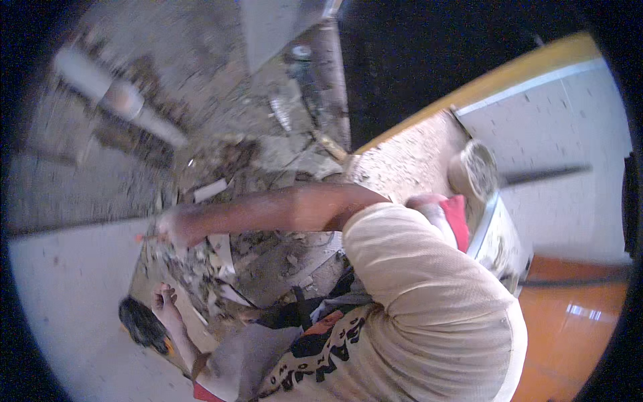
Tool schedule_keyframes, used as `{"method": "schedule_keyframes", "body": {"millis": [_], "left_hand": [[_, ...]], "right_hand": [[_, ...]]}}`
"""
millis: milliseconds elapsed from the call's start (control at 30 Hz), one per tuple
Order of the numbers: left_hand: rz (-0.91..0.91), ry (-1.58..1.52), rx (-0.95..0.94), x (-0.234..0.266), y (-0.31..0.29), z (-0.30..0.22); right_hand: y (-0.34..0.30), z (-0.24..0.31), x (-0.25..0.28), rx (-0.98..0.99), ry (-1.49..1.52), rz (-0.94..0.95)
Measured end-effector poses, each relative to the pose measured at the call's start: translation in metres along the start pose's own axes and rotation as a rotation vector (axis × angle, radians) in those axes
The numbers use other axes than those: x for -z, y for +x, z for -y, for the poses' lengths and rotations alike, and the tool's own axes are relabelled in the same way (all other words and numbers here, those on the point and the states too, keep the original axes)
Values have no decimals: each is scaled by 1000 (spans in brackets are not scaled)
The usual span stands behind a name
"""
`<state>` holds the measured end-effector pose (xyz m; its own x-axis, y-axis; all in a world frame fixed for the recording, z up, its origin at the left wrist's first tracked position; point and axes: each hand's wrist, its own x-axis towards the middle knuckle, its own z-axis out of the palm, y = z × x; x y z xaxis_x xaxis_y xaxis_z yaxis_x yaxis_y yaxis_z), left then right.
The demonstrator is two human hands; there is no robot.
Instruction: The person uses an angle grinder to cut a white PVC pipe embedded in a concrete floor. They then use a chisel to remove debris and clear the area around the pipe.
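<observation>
My right arm, in a cream short sleeve, stretches far across to the left. At its end my right hand [179, 226] is smeared by motion above a heap of broken debris [194, 264]. A thin orange-red thing [143, 236] shows beside its fingers; whether they grip it is unclear. Lower down, my left hand [165, 301] is raised off the rubble with fingers curled in, and nothing shows in them. Close beside it lies a dark oval thing [142, 325] with an orange edge, its kind blurred.
A long pale pipe-like piece [120, 99] lies at upper left. More rubble and loose strips cover the middle. To the right stand a dusty round bucket [474, 171], a yellow-edged surface [482, 84] and an orange panel [566, 335]. Red-edged cloth [457, 221] shows behind my shoulder.
</observation>
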<state>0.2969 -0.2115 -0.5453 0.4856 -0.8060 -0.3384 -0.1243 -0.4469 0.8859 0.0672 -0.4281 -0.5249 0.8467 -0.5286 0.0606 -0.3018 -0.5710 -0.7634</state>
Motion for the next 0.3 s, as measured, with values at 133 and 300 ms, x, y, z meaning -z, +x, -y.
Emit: {"method": "schedule_keyframes", "body": {"millis": [133, 300], "left_hand": [[404, 94, -85, -68, 17, -132], [774, 414, -270, -88, 21, -248]], "right_hand": [[54, -7, 23, -83, -425, 186], [47, 67, 119, -527, -431, 85]]}}
